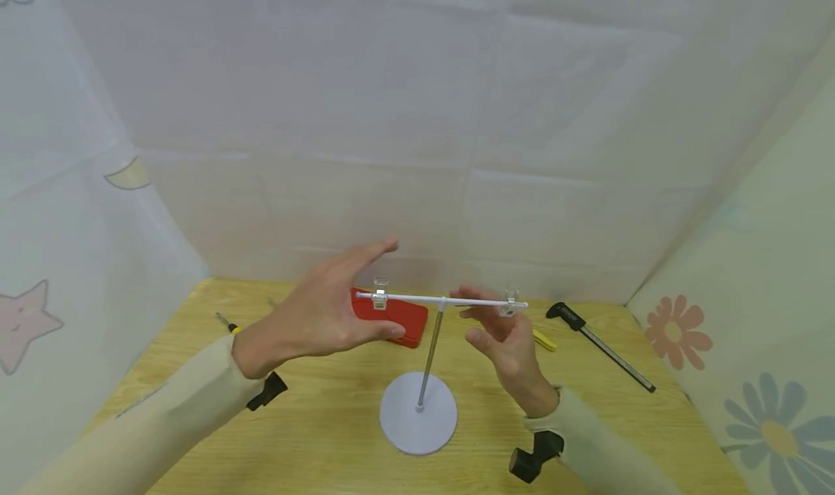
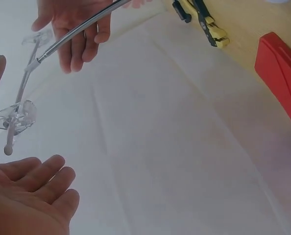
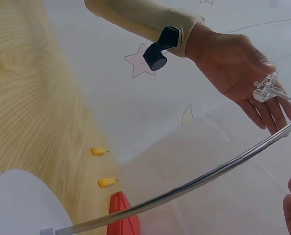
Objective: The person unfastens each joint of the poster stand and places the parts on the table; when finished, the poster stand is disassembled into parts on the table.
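A T-shaped stand has a round white base (image 1: 417,426), a metal pole (image 1: 430,357) and a thin white crossbar (image 1: 417,299) with a clear plastic clip near each end. Around the left end, my left hand (image 1: 320,314) spreads its thumb and fingers, close to the left clip (image 1: 380,293). My right hand (image 1: 512,346) is at the other end, beneath the right clip (image 1: 511,306), its fingers loosely extended. Neither hand grips anything. In the right wrist view, the left hand (image 3: 233,68) shows its palm behind a clear clip (image 3: 266,89).
A red case (image 1: 407,325) lies behind the stand on the wooden table (image 1: 326,422). At right are a digital caliper (image 1: 607,346) and a yellow-handled tool (image 1: 544,340). Two small yellow-handled tools, one here (image 3: 99,151), lie at left. Printed cloth walls (image 1: 391,118) enclose the table.
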Demonstrator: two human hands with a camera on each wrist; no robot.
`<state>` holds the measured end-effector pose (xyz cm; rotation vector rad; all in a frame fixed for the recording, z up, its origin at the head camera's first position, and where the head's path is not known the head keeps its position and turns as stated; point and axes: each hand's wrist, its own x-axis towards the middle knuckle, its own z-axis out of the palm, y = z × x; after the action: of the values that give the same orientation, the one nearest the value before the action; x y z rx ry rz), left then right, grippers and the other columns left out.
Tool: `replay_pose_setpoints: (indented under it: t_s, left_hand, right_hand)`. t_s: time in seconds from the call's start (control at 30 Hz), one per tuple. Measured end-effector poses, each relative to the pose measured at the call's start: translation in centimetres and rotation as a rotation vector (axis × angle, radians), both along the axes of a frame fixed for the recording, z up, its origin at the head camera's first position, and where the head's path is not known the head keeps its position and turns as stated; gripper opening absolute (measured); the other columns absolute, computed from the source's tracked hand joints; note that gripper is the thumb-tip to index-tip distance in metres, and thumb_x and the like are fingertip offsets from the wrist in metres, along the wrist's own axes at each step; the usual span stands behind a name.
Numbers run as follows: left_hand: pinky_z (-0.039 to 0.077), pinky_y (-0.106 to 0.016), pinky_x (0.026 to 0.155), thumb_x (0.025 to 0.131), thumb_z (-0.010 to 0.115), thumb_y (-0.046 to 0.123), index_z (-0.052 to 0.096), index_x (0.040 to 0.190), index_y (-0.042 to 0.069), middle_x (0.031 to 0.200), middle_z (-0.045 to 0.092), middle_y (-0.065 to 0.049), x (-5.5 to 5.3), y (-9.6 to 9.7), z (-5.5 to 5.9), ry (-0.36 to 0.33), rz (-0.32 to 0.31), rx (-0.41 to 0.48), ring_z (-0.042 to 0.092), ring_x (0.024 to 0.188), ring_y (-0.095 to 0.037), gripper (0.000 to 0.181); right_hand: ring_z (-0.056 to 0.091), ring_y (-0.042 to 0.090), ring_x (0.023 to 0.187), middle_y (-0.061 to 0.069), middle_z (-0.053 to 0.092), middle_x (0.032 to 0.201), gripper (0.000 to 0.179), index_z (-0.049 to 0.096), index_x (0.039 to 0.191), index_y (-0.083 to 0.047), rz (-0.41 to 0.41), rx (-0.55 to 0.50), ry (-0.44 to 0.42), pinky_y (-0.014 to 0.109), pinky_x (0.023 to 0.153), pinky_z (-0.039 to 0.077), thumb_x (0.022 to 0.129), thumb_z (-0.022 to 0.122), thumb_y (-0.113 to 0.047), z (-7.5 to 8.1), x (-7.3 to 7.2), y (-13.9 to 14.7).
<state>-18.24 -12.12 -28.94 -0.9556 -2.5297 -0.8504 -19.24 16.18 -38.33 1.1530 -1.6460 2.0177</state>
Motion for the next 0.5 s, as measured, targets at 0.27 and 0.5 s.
replay_pose_setpoints:
  t_s: [0.27,0.5]
  left_hand:
    - [0.048,-0.045,0.111,0.073,0.089,0.043,0.046,0.152,0.013,0.150,0.056,-0.005,-0.1,1.1,1.1,0.165,-0.040,-0.011,0.055,0.137,-0.024,0.094]
    - [0.057,-0.039,0.096,0.074,0.090,0.036,0.054,0.145,0.010,0.135,0.067,-0.003,0.1,2.2,2.1,0.186,-0.048,-0.036,0.067,0.118,-0.020,0.084]
  right_hand:
    - [0.067,0.011,0.116,0.000,0.070,0.132,0.040,0.063,0.132,0.001,-0.005,-0.001,-0.080,0.028,0.099,0.054,0.095,0.070,-0.013,-0.1,0.3,-1.7]
    - [0.069,0.008,0.110,-0.004,0.073,0.122,0.032,0.066,0.128,-0.007,-0.026,0.011,-0.097,0.024,0.096,0.055,0.096,0.067,-0.008,0.1,0.5,-3.0]
